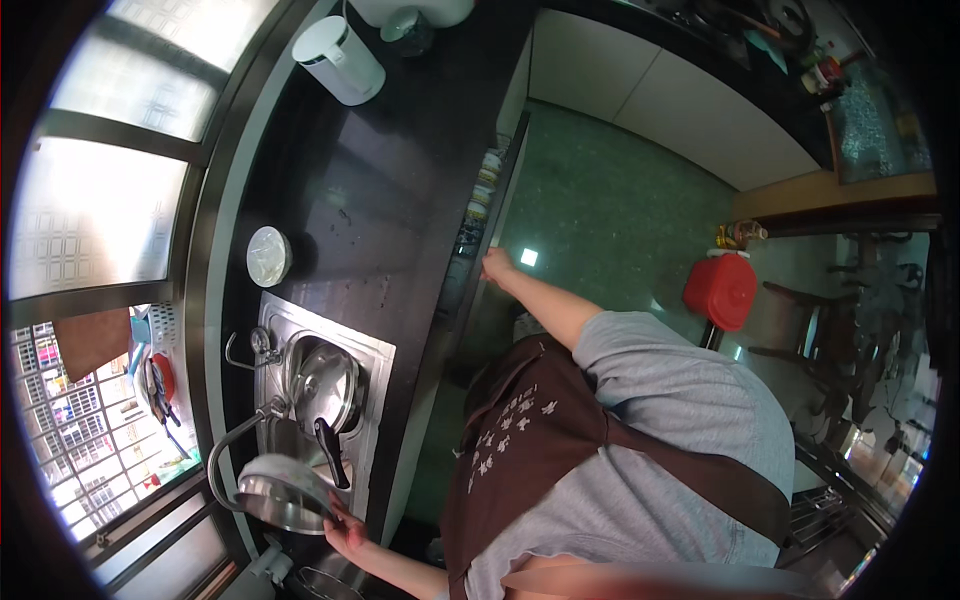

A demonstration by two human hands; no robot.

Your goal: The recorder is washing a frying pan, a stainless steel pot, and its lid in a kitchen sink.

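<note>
My left hand [346, 531] grips the rim of a round stainless-steel basin [283, 496], tilted beside the curved faucet [217, 457] at the lower left. My right hand [498, 265] is on the front edge of a pulled-out drawer [491, 225] under the counter; its fingertips are partly hidden. Stacked patterned bowls [484, 184] and other dishes lie inside the drawer. In the steel sink [382, 360] rest a round metal pot lid [328, 386] and a pan with a black handle [331, 454].
On the dark counter [375, 202] stand a white electric kettle [345, 64] and a bowl covered with plastic film [268, 256]. A red bin [724, 292] and an oil bottle [742, 234] are at the right. Barred windows line the left.
</note>
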